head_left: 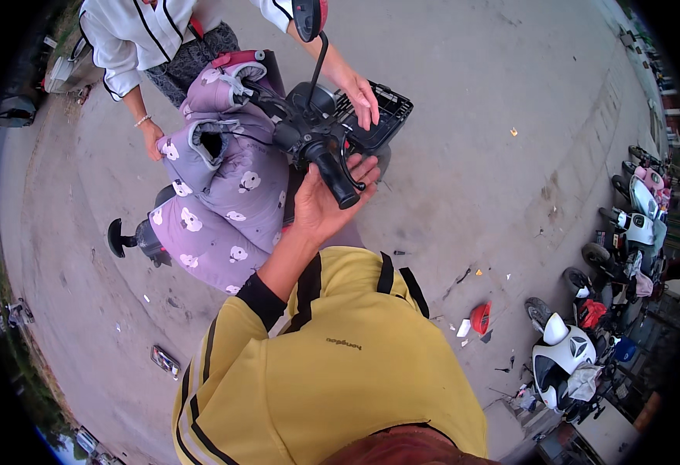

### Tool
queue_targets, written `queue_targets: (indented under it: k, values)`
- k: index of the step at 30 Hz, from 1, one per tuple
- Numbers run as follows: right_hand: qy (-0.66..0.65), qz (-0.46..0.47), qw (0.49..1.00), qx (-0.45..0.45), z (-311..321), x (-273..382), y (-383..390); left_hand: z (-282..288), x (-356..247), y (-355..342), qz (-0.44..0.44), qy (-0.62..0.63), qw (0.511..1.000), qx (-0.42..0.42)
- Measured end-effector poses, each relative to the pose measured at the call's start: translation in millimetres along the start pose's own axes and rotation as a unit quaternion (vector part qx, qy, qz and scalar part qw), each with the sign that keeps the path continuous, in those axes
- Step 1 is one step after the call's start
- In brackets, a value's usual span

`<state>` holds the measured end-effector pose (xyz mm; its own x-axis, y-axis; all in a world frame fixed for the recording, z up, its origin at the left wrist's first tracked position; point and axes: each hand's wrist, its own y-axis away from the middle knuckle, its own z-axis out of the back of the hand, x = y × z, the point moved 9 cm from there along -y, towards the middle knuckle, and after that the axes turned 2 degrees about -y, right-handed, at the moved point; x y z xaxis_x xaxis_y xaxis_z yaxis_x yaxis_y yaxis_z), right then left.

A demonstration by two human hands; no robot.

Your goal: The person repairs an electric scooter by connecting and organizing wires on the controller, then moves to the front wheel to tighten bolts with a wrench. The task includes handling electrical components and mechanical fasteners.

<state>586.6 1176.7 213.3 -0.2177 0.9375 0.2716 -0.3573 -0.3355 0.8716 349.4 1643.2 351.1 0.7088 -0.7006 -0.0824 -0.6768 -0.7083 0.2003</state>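
Note:
My left hand point(321, 200) is cupped beneath the black handlebar grip point(331, 172) of a scooter, its fingers bent up around the grip and brake lever. A purple padded wind cover point(224, 209) with white animal prints hangs beside the bar, cuff openings uppermost. A black mirror point(307, 17) rises from the handlebar, and a black basket point(386, 116) sits at the front. Across from me, a person point(150, 43) in a white jacket holds the cover with one hand and has the other hand point(362, 99) over the basket. My right hand is out of view.
Parked scooters point(563, 360) line the right side beside a red object point(480, 318) lying on the concrete ground point(510, 194). A small flat object point(165, 361) lies at lower left. Scattered scraps mark the pavement.

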Motion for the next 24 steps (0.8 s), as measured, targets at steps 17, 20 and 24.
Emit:
queue_targets:
  k: [17,20,24]
  values:
    - [0.096,0.219,0.966,-0.096,133,306,-85,23,-6,1,-0.002,-0.139,0.957,-0.254]
    - [-0.067,0.317,0.943,0.069,99,478,-94,29,-14,7,-0.051,-0.218,0.918,-0.328]
    - [-0.041,0.353,0.903,0.242,9,633,-82,21,-23,15,-0.120,-0.242,0.868,-0.416]
